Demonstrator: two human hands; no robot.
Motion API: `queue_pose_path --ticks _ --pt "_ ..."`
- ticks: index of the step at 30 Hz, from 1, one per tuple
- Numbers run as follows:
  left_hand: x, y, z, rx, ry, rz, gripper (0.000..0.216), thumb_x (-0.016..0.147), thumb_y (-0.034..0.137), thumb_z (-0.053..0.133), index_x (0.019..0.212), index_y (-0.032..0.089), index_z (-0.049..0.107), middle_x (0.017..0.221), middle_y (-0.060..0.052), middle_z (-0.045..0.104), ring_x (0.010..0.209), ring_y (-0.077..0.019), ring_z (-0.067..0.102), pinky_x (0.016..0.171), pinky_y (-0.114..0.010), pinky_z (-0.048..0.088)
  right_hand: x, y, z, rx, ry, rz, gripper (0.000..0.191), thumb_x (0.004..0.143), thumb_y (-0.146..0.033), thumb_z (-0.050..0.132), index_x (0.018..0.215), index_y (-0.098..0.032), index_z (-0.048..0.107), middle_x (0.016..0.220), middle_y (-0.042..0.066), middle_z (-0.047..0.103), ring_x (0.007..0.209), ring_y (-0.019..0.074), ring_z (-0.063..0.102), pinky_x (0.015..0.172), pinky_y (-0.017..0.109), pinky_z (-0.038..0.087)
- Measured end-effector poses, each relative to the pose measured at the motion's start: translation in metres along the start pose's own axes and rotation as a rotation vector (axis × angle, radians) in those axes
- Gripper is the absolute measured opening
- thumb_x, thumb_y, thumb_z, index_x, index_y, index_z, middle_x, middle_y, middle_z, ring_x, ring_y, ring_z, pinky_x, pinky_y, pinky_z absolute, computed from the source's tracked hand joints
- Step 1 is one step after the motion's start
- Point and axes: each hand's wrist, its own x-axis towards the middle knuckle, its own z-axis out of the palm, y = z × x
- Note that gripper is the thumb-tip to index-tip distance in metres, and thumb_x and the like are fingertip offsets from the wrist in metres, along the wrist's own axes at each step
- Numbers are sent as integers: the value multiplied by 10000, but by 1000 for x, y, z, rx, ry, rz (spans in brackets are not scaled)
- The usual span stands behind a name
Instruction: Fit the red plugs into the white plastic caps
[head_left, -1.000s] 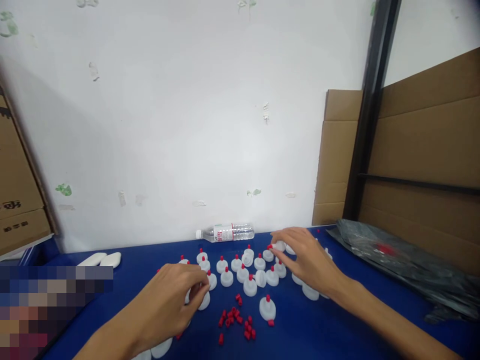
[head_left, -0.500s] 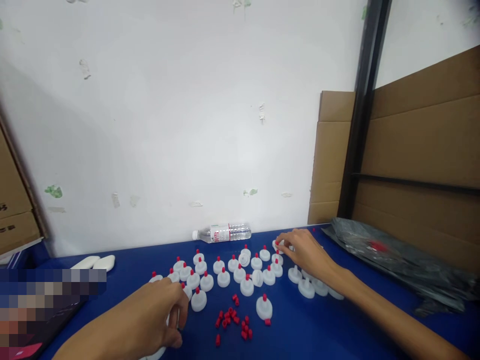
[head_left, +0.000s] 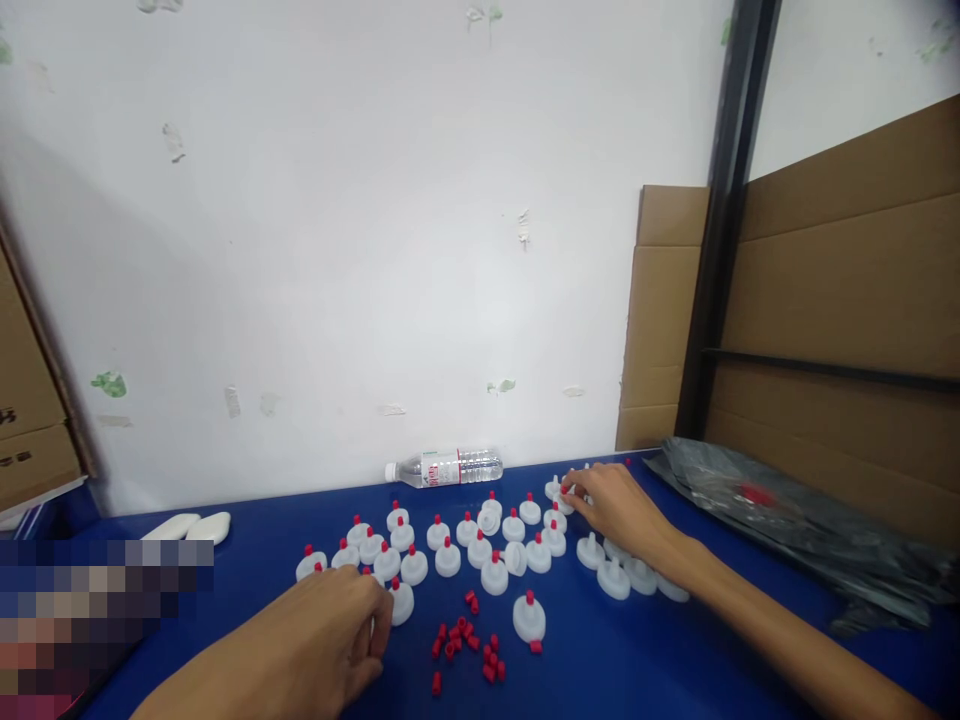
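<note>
At the back right of the blue table, my right hand (head_left: 611,503) is closed, thumb and finger pinching a small red cap (head_left: 565,492) on top of a white nozzle lid. My left hand (head_left: 326,620) is at the front left, its fingers curled with the tips bent under; what they hold, if anything, is hidden. Several white lids with red-capped nozzles, such as one nearby white lid (head_left: 412,566), stand between the hands. Loose red caps (head_left: 457,636) lie in front of them. Below my right wrist are white lids with bare nozzles (head_left: 613,578).
A clear water bottle (head_left: 450,467) lies on its side against the wall. Two white rounded items (head_left: 210,527) rest at the left. On the right are a grey plastic bag (head_left: 765,520) and cardboard sheets (head_left: 847,290) beside a dark post (head_left: 720,220).
My right hand has shifted slightly left and down, onto another red-capped lid. My left hand has moved a little to the right, and the white lid beneath it is no longer visible.
</note>
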Motion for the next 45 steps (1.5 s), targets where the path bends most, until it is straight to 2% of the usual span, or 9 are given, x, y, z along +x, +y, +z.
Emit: queue_pose_path --ticks 5,10,15,20,25,27,31,34,45 --pt "14 17 1 76 161 68 177 946 199 477 881 264 628 861 -2 736 766 -225 692 645 -289 390 -1 -6 -2 32 -14 -16 317 1027 -325 472 1097 -208 758 930 76 783 893 253 710 840 352 471" --pt "25 16 19 228 297 208 242 990 132 394 982 255 602 917 -19 704 776 -232 676 625 -305 356 0 0 -4 -16 15 16 403 1060 -276 349 1160 -169 725 1081 127 761 1017 280 678 877 373 441" --pt "27 13 29 217 358 259 292 1012 100 357 1072 279 580 994 -6 702 834 -221 702 632 -301 401 -2 10 7 -59 -50 4 362 1046 -294 409 977 -191 750 894 106 771 895 281 702 812 350 435" --pt "28 12 29 238 595 356 319 1036 127 352 1235 267 559 1049 -36 718 838 -211 729 591 -278 444 -2 5 5 -20 -3 -27 476 1078 -285 325 781 -187 683 759 97 728 767 262 702 783 350 459" --pt "31 16 31 57 722 339 186 1058 231 436 1063 255 620 926 -2 727 713 -163 708 555 -241 454 -7 -19 -16 86 184 -57 357 1086 -414 385 1249 -193 613 1220 136 688 1060 280 683 877 371 515" --pt "32 18 35 -30 719 331 160 1051 236 471 1031 252 629 915 11 730 643 -132 679 538 -223 453 -14 -35 -23 168 232 -145 315 1081 -405 420 1267 -212 584 1247 124 656 1024 239 687 849 342 539" --pt "32 24 43 -154 766 429 126 1047 235 529 1053 259 652 899 35 768 700 -108 730 650 -183 527 -34 -70 -30 325 298 -593 253 1100 -262 382 1168 -195 616 1132 114 657 966 180 672 811 286 544" --pt "31 33 44 -211 834 519 114 1051 254 549 1056 240 662 864 37 786 713 -87 753 671 -133 542 -45 -91 -28 270 341 -839 251 1082 -355 464 1084 -172 637 1005 86 684 906 175 649 815 285 528" --pt "25 47 42 -214 803 683 173 1078 242 486 1082 194 652 908 -22 791 764 -97 766 653 -116 559 -53 -107 -11 247 340 -928 258 1011 -426 609 909 -193 649 861 16 687 769 128 599 713 240 480"
